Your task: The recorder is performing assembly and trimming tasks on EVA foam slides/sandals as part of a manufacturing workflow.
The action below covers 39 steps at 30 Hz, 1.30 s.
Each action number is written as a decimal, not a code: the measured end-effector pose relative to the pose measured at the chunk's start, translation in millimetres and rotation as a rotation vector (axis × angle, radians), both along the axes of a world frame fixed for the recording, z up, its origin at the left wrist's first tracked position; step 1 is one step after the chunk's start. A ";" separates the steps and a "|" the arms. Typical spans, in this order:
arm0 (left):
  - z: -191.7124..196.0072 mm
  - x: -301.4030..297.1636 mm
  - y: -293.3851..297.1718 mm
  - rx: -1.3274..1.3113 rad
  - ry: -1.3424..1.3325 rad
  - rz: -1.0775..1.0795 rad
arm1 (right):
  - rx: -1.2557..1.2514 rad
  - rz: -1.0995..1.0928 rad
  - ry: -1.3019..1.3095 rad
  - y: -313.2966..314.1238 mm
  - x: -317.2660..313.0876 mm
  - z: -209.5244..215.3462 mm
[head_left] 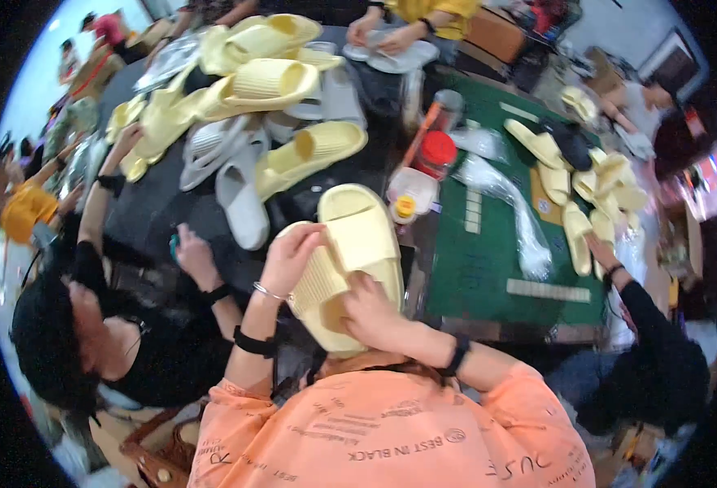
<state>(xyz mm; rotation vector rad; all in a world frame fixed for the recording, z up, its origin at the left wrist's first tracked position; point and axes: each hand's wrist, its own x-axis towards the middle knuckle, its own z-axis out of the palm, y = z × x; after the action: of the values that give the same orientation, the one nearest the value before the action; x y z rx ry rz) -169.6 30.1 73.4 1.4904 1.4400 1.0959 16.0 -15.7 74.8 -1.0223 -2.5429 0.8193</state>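
Note:
I hold a pair of pale yellow slide slippers (pixel 357 252) pressed together just above my orange shirt. My left hand (pixel 291 256), with a thin bracelet on its wrist, grips the ribbed side of the pair. The fingers of my right hand (pixel 372 313), which has a black band on the wrist, are tucked against the near end of the slippers. The pair stands on its edge, with one smooth footbed facing up and right.
Several yellow slippers (pixel 265 81) and grey slippers (pixel 240 199) are piled on the dark table (pixel 151 211). A red-lidded jar (pixel 435 153) and clear plastic bags (pixel 505 195) lie by a green table (pixel 488 268) with more yellow slippers (pixel 586 183). Other people sit left (pixel 90 325), right (pixel 659 358) and at the far side (pixel 423 16).

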 end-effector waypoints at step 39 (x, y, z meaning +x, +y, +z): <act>33.8 -54.2 249.3 0.136 -0.771 1.037 | -0.057 -0.970 -0.127 -0.5 330.8 -79.7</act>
<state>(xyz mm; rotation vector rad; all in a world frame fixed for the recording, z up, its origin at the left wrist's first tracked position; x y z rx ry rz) -223.8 279.4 107.1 0.1710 1.5305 2.0953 346.7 -16.2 -4.8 -2.0865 -1.7196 0.5263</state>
